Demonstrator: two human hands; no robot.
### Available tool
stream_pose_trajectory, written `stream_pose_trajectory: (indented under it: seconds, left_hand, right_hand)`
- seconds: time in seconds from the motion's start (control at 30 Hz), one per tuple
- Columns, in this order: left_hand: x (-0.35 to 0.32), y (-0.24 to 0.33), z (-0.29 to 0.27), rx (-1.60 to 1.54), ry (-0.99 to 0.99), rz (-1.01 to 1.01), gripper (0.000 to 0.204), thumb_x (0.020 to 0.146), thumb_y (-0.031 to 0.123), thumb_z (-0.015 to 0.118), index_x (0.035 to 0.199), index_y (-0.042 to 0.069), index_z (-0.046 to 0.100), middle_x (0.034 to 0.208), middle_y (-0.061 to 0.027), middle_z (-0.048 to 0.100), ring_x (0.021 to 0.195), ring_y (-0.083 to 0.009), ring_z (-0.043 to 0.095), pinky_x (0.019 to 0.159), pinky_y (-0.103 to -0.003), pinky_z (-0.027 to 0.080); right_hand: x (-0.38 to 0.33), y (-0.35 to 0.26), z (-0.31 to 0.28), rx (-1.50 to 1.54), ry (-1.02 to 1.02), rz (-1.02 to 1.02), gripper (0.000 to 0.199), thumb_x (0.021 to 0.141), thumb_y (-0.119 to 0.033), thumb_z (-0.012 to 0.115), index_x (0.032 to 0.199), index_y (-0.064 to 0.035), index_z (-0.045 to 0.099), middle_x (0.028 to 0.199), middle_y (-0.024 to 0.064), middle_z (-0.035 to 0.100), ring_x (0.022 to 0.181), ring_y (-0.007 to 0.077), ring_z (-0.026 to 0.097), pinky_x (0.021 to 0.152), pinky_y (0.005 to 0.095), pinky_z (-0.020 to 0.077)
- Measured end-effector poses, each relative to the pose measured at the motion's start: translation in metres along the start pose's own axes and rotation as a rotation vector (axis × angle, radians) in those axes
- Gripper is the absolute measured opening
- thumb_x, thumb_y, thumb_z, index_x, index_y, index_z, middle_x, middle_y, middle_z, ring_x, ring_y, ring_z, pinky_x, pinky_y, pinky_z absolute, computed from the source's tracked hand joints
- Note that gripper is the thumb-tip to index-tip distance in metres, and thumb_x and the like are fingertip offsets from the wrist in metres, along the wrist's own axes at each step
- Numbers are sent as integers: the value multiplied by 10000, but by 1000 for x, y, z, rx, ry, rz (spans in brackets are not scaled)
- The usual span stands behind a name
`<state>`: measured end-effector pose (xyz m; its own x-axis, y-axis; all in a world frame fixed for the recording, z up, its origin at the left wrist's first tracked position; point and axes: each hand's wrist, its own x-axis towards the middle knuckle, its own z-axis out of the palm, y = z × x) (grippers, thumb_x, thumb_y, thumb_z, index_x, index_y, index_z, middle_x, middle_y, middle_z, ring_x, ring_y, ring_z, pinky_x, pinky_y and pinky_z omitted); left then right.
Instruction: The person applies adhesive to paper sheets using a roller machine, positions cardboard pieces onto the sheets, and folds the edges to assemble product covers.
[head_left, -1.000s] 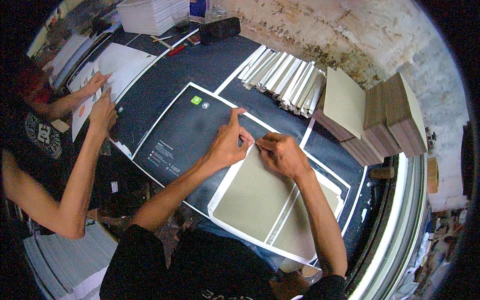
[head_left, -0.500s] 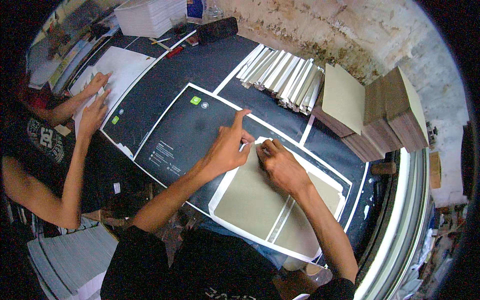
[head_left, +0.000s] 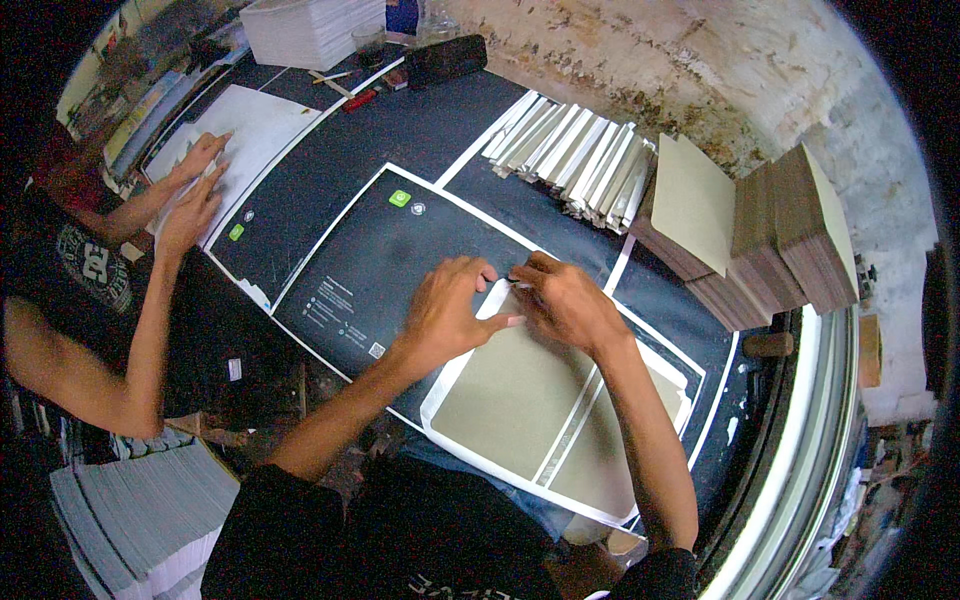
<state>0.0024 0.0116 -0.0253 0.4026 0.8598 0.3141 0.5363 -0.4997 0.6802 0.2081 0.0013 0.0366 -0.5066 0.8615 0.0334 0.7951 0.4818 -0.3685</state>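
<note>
In front of me lies a book cover point(head_left: 510, 395), with grey-brown boards, a narrow spine strip and white paper margins folded in around them. At its far left corner my right hand point(head_left: 572, 305) is closed in a pinch on the white paper edge. My left hand point(head_left: 445, 312) is at the same corner, thumb stretched over the board's edge and apart from the curled forefinger. Nothing shows between its fingers. Beneath lies a black printed sheet point(head_left: 350, 250) with a white border and a small green mark.
Stacked grey boards point(head_left: 740, 230) and a row of paper-and-board strips point(head_left: 575, 160) stand at the back right. To the left, a co-worker's hands point(head_left: 195, 190) rest on a white sheet point(head_left: 250, 115). A tall paper stack point(head_left: 310, 32) stands behind; another stack point(head_left: 145, 510) is lower left.
My left hand has drawn back from its outstretched forefinger pose, its fingers now curled and thumb on the corner. My right hand has shifted slightly up at the corner. The view has shifted a little.
</note>
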Motion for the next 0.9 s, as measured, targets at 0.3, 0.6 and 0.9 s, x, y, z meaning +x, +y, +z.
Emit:
stream_pose_trajectory:
  seconds: [0.3,0.6,0.9]
  left_hand:
    - [-1,9,2,41,27,-14,677,628,339,962,1135,70,604,985,-94,642,936,-292,630,840,-419,505]
    - [-1,11,6,21,-31,-2,525,688,280,926,1051,47,627,1004,-115,648,975,-315,619,873,-439,492]
    - [1,13,-2,14,-70,126,731,772,276,877,1365,41,521,1384,-126,566,1275,-357,479,1077,-512,356]
  right_hand:
    - [-4,11,-4,77,4,-25,313,816,-10,673,1127,-3,716,1032,193,662,942,392,672,846,456,558]
    - [-1,5,1,-173,-197,85,292,873,-95,651,1139,11,712,1142,169,645,1011,354,669,859,409,585]
    - [-33,-18,20,-204,-21,24,214,895,-93,639,1054,-5,753,1285,252,613,1167,390,627,1024,452,532]
